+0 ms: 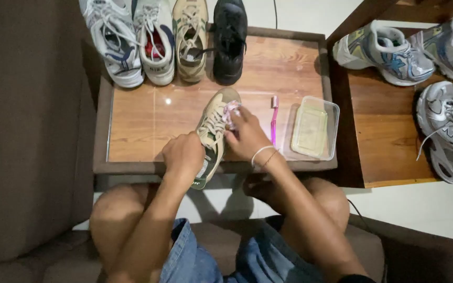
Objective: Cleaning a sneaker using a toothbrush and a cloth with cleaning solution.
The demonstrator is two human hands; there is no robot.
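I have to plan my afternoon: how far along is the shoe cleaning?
Nothing shows as finished. In hand: left hand steadies the beige sneaker; right hand presses a pink cloth to it. Four shoes wait behind, three grey sneakers aside; pink toothbrush lies unused.

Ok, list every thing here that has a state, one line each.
Beige sneaker: on the table, toe away, gripped at the heel.
Left hand: closed on the sneaker's heel.
Right hand: pressing a pink cloth against the sneaker's side.
Pink toothbrush: lying flat, untouched.
Clear plastic container: open, no lid.
Black shoe: upright in the row.
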